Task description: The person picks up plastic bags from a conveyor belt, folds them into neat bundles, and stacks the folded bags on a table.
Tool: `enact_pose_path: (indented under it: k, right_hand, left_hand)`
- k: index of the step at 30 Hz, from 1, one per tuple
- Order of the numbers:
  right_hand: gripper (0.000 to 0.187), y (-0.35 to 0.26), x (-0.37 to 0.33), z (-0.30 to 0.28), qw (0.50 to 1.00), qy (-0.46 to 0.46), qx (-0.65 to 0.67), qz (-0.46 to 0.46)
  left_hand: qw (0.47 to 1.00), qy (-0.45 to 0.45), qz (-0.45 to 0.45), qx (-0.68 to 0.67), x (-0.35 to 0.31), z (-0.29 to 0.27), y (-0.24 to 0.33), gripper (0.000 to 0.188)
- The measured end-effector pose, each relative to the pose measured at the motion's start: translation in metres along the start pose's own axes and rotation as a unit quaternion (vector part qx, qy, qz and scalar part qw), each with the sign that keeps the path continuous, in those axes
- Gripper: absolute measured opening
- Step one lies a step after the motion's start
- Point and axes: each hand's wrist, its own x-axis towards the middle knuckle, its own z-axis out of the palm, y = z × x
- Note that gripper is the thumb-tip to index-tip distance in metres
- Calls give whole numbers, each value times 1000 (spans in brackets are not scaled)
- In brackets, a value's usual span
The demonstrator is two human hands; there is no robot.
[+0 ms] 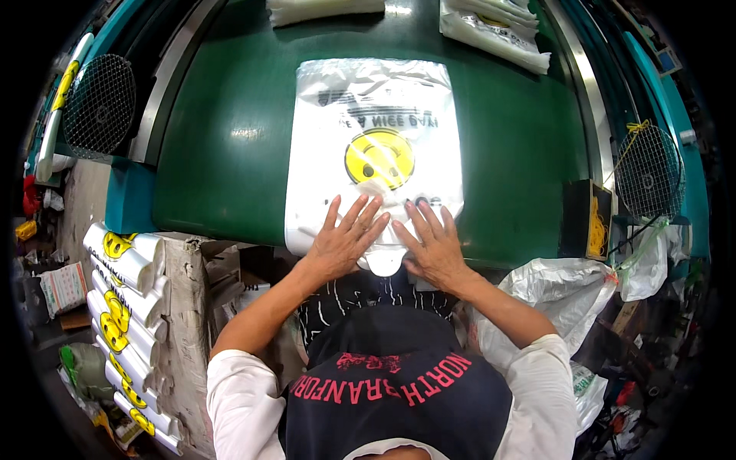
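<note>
Basically, the bag stack (376, 115) is lying flat on the green belt (222, 176), straight ahead of the hands, its long axis running away from them. L hand (341, 245) & R hand (437, 249) are sitting abt equally near, both on its near end, resting palm-down w/ fingers spread, clenching nothing; 1 white tab (385, 263) is poking out betw. them. 2 more stacks (494, 34) are lying farther out. Off to R hand's right, 1 dark box (576, 215) is holding yellow ties (597, 230); nearer, 1 white sack (537, 284) is slumping, contents can't tell.
</note>
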Motion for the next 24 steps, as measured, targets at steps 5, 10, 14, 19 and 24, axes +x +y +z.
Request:
enact_pose_path:
  k: [5, 10, 14, 19, 24]
  right_hand:
    - [74, 8, 27, 5, 1000, 3, 2, 31]
    - [63, 53, 87, -4, 999, 45, -6, 5]
    - [61, 68, 87, -26, 994, -102, 11, -34]
    - [49, 71, 85, -23, 996, 26, -31, -84]
    - [38, 88, 150, -41, 963, -62, 120, 235]
  left_hand:
    - [1000, 7, -9, -3, 21, 2, -30, 74]
    - [998, -4, -57, 3, 69, -17, -73, 68]
    - [998, -20, -52, 31, 57, -17, -66, 74]
    - [999, -28, -33, -14, 74, -26, -73, 47]
    - [927, -147, -209, -276, 132, -60, -136, 43]
